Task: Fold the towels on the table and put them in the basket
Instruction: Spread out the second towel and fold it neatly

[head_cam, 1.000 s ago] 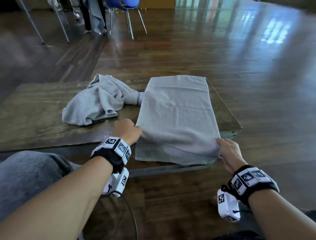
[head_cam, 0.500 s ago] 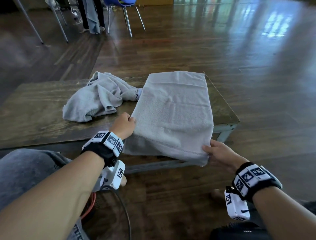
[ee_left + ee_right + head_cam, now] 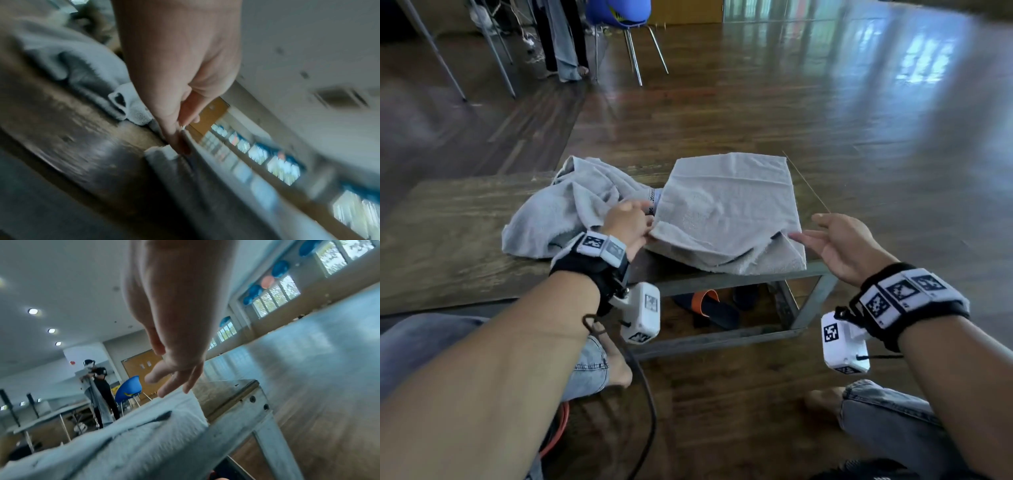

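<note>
A grey towel (image 3: 726,209), folded over on itself, lies at the right end of the low wooden table (image 3: 448,233); its near edge is doubled and rumpled. My left hand (image 3: 630,224) pinches the towel's left near corner, thumb against fingers (image 3: 174,129). My right hand (image 3: 825,236) hovers by the towel's right near corner, fingers (image 3: 174,382) relaxed and holding nothing, just above the cloth (image 3: 123,443). A second grey towel (image 3: 565,212) lies crumpled to the left of the folded one. No basket is in view.
The table's metal frame (image 3: 808,305) stands on a wooden floor, with dark and orange items (image 3: 705,305) under it. My knees are at the bottom left and right. A blue chair (image 3: 619,20) and a standing person (image 3: 98,386) are far behind.
The towel's near half has been folded up onto the far half. My right hand let go of its corner and opened; my left hand moved forward, still pinching its corner.
</note>
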Tool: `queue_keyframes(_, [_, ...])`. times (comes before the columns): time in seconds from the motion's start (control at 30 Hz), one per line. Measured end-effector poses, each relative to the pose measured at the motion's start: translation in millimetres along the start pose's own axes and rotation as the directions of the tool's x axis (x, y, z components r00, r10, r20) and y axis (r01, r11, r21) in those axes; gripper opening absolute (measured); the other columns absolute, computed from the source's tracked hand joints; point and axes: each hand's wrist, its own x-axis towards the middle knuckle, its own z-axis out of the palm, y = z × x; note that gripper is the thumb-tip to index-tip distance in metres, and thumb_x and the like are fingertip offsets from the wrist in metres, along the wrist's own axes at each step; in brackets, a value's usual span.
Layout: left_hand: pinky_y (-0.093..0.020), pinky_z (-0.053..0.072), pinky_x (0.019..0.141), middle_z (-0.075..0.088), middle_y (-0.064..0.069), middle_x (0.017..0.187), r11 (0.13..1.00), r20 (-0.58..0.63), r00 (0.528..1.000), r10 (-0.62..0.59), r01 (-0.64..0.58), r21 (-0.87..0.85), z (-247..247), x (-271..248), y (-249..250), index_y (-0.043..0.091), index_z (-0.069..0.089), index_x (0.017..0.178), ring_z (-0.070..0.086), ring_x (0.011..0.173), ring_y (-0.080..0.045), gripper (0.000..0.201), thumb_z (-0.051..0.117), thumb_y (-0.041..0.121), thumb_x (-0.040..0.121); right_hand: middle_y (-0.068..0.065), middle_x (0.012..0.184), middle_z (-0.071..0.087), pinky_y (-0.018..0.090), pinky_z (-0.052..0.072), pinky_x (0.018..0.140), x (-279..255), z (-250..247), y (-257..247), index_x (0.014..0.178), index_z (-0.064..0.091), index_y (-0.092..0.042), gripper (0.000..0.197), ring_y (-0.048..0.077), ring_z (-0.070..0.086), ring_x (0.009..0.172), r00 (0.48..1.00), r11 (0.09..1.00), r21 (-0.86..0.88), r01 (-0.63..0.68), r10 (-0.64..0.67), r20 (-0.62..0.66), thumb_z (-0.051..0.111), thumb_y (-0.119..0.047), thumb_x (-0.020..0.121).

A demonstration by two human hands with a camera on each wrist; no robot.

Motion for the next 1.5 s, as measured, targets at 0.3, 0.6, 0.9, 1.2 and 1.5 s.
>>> queue_keyframes(0.3, [-0.021,0.045,0.081,0.056,-0.007,0.124,0.394,0.435,0.882,0.182,-0.471,0.789,6,8,-33,0.022,0.066,0.123,0.057,0.109,-0.021,0.062,0.060,-0.015,0.075,0.005,0.136,0.053,0.038,0.044,0.096,23,-6,45,0.124,0.061,-0.034,0.049,0.029,0.051,0.121,0.912,0.411,-0.827,0.384,-0.306,0.272,0.053,0.000,0.089])
queue_keyframes(0.6, [-0.032,0.025,0.109,0.038,-0.008,0.127,0.286,0.424,0.851,0.310,-0.508,0.812,12,24,-23,0.015,0.069,0.113,0.033,0.124,-0.028,0.029,0.048,0.007,0.093,0.000,0.156,0.030,0.046,0.023,0.118,41,40,52,0.128,0.060,-0.049,0.045,0.023,0.012,0.144,0.848,-0.010,-0.879,0.476,-0.259,0.462,0.055,-0.019,0.095])
queue_keyframes(0.9, [-0.034,0.041,0.065,0.054,0.005,0.071,0.272,0.511,0.725,0.462,-0.664,0.696,-2,14,14,0.018,0.046,0.079,0.050,0.068,-0.018,0.018,0.063,0.022,0.083,-0.003,0.087,0.073,0.044,0.052,0.086,25,30,8,0.080,0.072,-0.035,0.010,0.026,0.064,0.094,0.781,0.121,-0.836,0.536,-0.447,0.436,0.069,-0.043,0.085])
queue_keyframes(1.2, [-0.034,0.036,0.067,0.053,-0.003,0.075,0.354,0.561,0.688,0.461,-0.722,0.594,-3,-11,45,0.007,0.048,0.088,0.047,0.070,-0.017,0.024,0.047,0.026,0.102,-0.010,0.083,0.077,0.030,0.054,0.078,-21,3,-45,0.086,0.080,-0.028,0.006,0.010,0.071,0.088,0.702,0.363,-0.638,0.679,-0.576,0.420,0.076,-0.032,0.089])
queue_keyframes(1.5, [-0.041,0.042,0.096,0.065,-0.006,0.115,0.375,0.539,0.762,0.357,-0.646,0.665,3,-36,69,0.028,0.061,0.109,0.057,0.111,-0.028,0.031,0.033,0.039,0.103,-0.019,0.058,0.062,0.008,0.038,0.053,-49,-3,-71,0.070,0.072,-0.026,0.025,-0.004,0.053,0.057,0.709,0.374,-0.633,0.678,-0.560,0.428,0.071,-0.040,0.092])
